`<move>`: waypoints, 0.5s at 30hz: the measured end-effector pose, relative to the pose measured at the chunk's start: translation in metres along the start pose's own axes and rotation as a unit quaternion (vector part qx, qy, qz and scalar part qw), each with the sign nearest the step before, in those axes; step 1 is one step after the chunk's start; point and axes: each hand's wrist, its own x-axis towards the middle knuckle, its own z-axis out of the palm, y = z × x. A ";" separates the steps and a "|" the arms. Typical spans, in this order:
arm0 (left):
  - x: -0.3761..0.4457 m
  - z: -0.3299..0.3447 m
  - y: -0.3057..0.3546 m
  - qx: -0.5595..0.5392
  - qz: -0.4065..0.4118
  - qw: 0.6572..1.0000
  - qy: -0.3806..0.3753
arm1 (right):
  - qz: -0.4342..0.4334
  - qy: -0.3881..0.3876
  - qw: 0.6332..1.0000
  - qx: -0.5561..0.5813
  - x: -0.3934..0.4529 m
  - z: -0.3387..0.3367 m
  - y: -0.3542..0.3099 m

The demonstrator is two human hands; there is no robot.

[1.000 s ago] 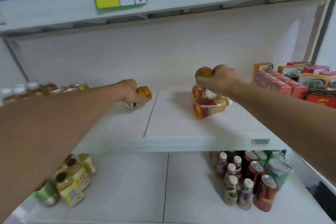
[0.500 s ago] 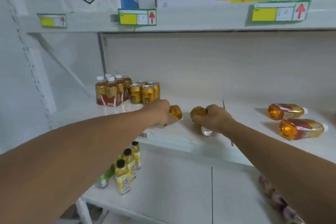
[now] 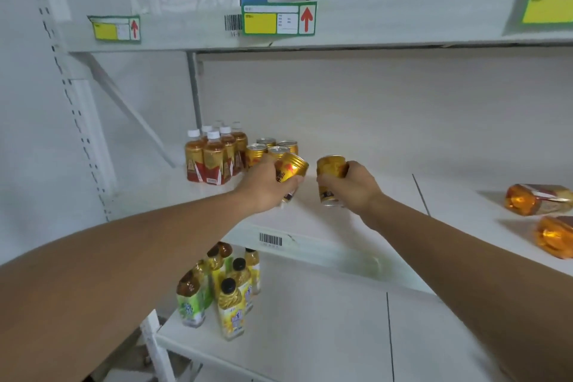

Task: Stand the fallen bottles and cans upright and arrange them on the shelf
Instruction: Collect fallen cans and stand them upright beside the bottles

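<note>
My left hand (image 3: 268,187) grips a gold and red can (image 3: 290,169), tilted, just above the white middle shelf (image 3: 310,220). My right hand (image 3: 352,186) holds a second gold can (image 3: 330,166), nearly upright, beside the first. Right behind them stands a group of upright gold cans (image 3: 271,147), and left of those a cluster of upright amber tea bottles (image 3: 214,155) with white caps. Two amber bottles lie on their sides at the right end of the shelf, one (image 3: 539,199) behind the other (image 3: 555,236).
The upper shelf edge (image 3: 372,25) overhangs the work area, with yellow price tags and boxes on top. On the lower shelf (image 3: 310,319) stand several yellow and green drink bottles (image 3: 223,285) at the left. A slotted upright post (image 3: 77,102) borders the left side.
Both hands carried their cans leftward along the shelf to just in front of the standing cans. The view swung left, and the lying bottles now sit at the far right.
</note>
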 end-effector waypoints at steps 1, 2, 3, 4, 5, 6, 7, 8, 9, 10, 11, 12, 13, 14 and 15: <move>0.002 -0.004 -0.006 -0.011 -0.007 1.000 0.011 | -0.013 -0.005 1.000 0.020 0.006 0.005 -0.004; 0.003 -0.008 -0.011 -0.022 -0.015 0.999 0.021 | -0.027 -0.009 0.999 0.038 0.011 0.011 -0.007; 0.004 -0.012 -0.017 -0.032 -0.024 0.999 0.030 | -0.039 -0.014 0.998 0.056 0.016 0.017 -0.009; 0.005 -0.015 -0.023 -0.043 -0.033 0.998 0.038 | -0.048 -0.019 0.996 0.070 0.019 0.024 -0.010; 0.005 -0.017 -0.030 -0.054 -0.040 0.997 0.048 | -0.056 -0.022 0.995 0.079 0.022 0.032 -0.011; 0.006 -0.020 -0.037 -0.063 -0.046 0.995 0.060 | -0.063 -0.022 0.994 0.084 0.023 0.041 -0.012; 0.008 -0.023 -0.043 -0.066 -0.053 0.994 0.072 | -0.069 -0.021 0.994 0.087 0.024 0.048 -0.013; 0.010 -0.026 -0.050 -0.068 -0.059 0.992 0.084 | -0.075 -0.021 0.993 0.088 0.025 0.055 -0.015; 0.013 -0.029 -0.057 -0.071 -0.067 0.991 0.094 | -0.083 -0.021 0.993 0.086 0.026 0.062 -0.017; 0.017 -0.032 -0.065 -0.078 -0.077 0.989 0.100 | -0.090 -0.018 0.992 0.083 0.028 0.069 -0.020; 0.021 -0.035 -0.072 -0.086 -0.087 0.987 0.102 | -0.097 -0.009 0.992 0.081 0.030 0.076 -0.023; 0.025 -0.038 -0.079 -0.094 -0.094 0.986 0.101 | -0.101 0.001 0.992 0.077 0.031 0.084 -0.026; 0.029 -0.040 -0.086 -0.097 -0.095 0.986 0.095 | -0.103 0.012 0.992 0.073 0.032 0.091 -0.028; 0.033 -0.041 -0.093 -0.097 -0.089 0.987 0.087 | -0.102 0.023 0.992 0.068 0.032 0.099 -0.030; 0.036 -0.041 -0.100 -0.095 -0.076 0.989 0.079 | -0.100 0.033 0.992 0.063 0.032 0.107 -0.031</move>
